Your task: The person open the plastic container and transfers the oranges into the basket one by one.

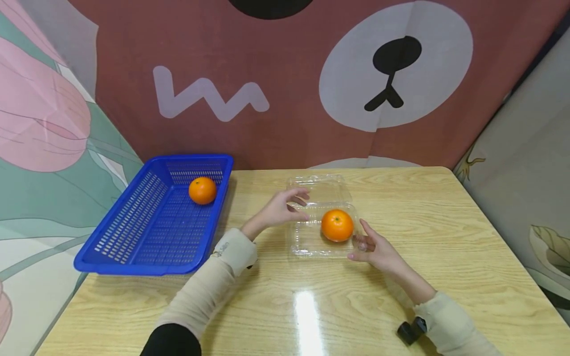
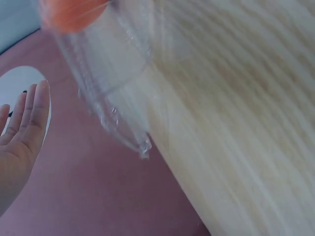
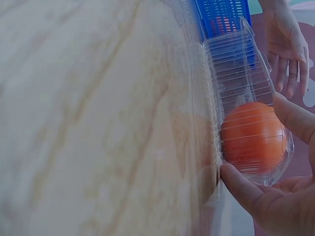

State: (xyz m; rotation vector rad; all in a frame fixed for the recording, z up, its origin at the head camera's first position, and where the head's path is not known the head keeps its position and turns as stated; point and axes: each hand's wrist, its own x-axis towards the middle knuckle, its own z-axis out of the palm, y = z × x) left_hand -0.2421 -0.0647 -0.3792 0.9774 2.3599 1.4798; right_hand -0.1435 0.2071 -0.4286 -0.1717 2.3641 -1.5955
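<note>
Fingers (image 2: 41,105) of left hand (image 1: 281,207) held loose over clear box (image 1: 305,242), nothing gripped

Left fingers were seen stretched out, apart from the fruit. Right hand (image 1: 378,249) was set about the box's right end, thumb (image 3: 241,189) by the near corner, forefinger (image 3: 295,115) further back along the rim. Contact was hard to read through the clear plastic, so whether the wall was gripped or only touched could not be told.

Step in hand was judged to be the settling of an orange (image 1: 337,225) and the steadying of the box. For the next move, a light touch was judged to be called for: thin walls could be bent if squeezed, and the round fruit could be set rolling if the box were tipped.

Containers: one orange was held in the right half of the clear box; its lid (image 1: 327,188) was folded back toward the backdrop (image 1: 285,133), not yet closed. A second orange (image 1: 202,190) was held in the blue basket (image 1: 133,268), near its far right corner.
</note>
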